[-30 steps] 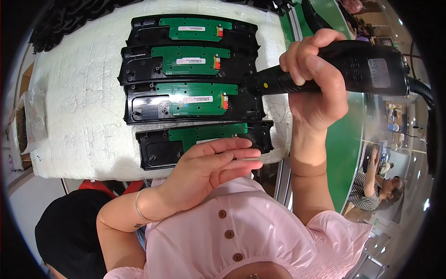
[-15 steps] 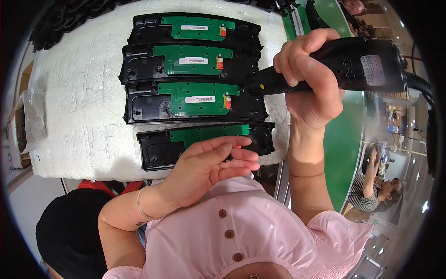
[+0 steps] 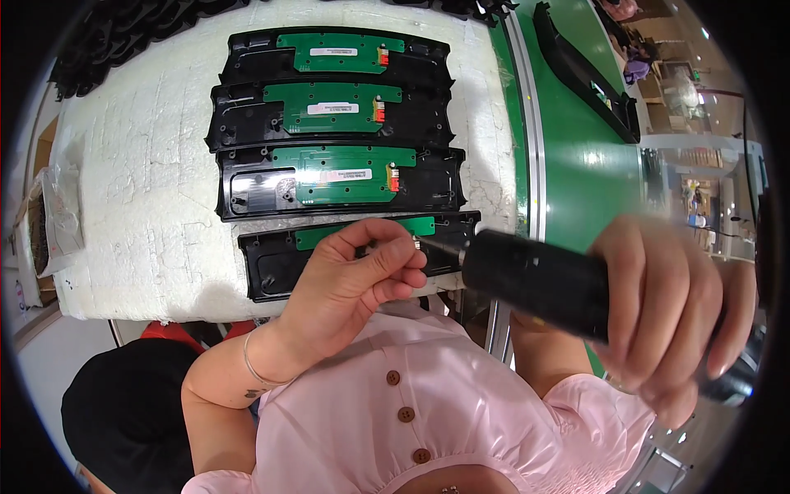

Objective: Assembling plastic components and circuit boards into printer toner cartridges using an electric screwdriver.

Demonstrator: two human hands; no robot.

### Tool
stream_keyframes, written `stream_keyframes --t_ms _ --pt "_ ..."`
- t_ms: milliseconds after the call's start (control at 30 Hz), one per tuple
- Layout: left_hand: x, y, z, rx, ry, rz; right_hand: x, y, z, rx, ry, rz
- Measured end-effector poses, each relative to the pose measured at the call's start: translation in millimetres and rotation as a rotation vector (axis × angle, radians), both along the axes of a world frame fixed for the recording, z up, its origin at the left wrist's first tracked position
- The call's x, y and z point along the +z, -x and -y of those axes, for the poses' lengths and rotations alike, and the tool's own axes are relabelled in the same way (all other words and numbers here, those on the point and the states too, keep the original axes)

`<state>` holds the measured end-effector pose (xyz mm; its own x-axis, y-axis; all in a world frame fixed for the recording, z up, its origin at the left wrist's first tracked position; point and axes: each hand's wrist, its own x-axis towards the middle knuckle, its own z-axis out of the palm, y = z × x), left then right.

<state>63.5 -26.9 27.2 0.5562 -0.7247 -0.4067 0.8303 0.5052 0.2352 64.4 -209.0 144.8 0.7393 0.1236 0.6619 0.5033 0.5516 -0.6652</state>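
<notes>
My right hand (image 3: 671, 309) is wrapped round a black electric screwdriver (image 3: 535, 284), which lies nearly level with its thin bit pointing left. The bit's tip meets the fingertips of my left hand (image 3: 358, 267). Thumb and forefinger are pinched there, the other fingers curled over small black screws, mostly hidden now. Below this hand lies the nearest black plastic panel (image 3: 276, 267), its green circuit board (image 3: 309, 239) partly covered by my fingers. Beyond it, three more such panels lie in a column, the closest carrying a green board (image 3: 329, 189) with a white label and red-and-white connector.
The panels rest on a white foam-covered surface (image 3: 140, 206). A green table (image 3: 568, 189) with a metal rail runs along the right, bearing a curved black part (image 3: 584, 82). Black parts (image 3: 140, 37) are heaped at the far left; a clear plastic bag (image 3: 58, 218) lies at the left edge.
My right hand has drawn the screwdriver away from the third panel, down and to the right, bringing its bit to my left hand. The left fingers have closed from a half-open palm into a pinch.
</notes>
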Motion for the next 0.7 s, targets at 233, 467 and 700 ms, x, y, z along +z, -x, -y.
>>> stream_keyframes --t_ms 233,467,700 --pt "-0.2 5.7 4.6 0.091 0.044 -0.033 13.3 11.9 0.6 0.05 0.25 -0.174" --pt "-3.7 11.0 4.9 0.029 0.108 -0.005 2.4 20.8 -0.5 -0.024 0.062 -0.09" --pt "-21.1 16.5 10.2 -0.004 0.195 -0.012 -4.0 16.8 4.6 0.019 0.125 -0.035"
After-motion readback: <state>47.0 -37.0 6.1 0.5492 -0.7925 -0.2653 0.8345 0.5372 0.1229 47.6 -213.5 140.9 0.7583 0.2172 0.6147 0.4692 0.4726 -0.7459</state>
